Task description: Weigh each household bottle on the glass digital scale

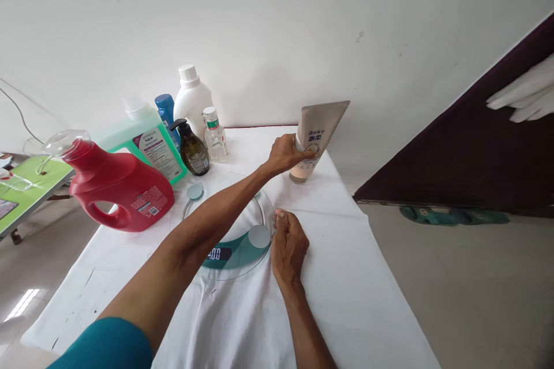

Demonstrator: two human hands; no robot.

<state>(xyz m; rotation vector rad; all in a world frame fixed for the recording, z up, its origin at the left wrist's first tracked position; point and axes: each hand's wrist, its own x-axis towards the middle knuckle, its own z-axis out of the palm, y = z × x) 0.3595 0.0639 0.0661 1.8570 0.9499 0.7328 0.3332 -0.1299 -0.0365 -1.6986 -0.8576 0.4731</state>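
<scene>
My left hand (pixel 286 153) reaches across the table and grips a beige squeeze tube (pixel 318 134) that stands cap-down on the white cloth at the far right. My right hand (pixel 288 245) rests on the cloth with its fingers curled against the right rim of a round glass scale (pixel 242 259). The scale has a teal band and a lit display under my left forearm, and nothing lies on it.
At the back left stand a red detergent jug (pixel 119 187), a green-and-white jug (pixel 149 144), a blue bottle (pixel 165 108), a white bottle (pixel 193 98), a dark pump bottle (pixel 193 150) and a small clear bottle (pixel 215 135). A green table (pixel 30 184) is at left. Sandals (pixel 450 216) lie on the floor.
</scene>
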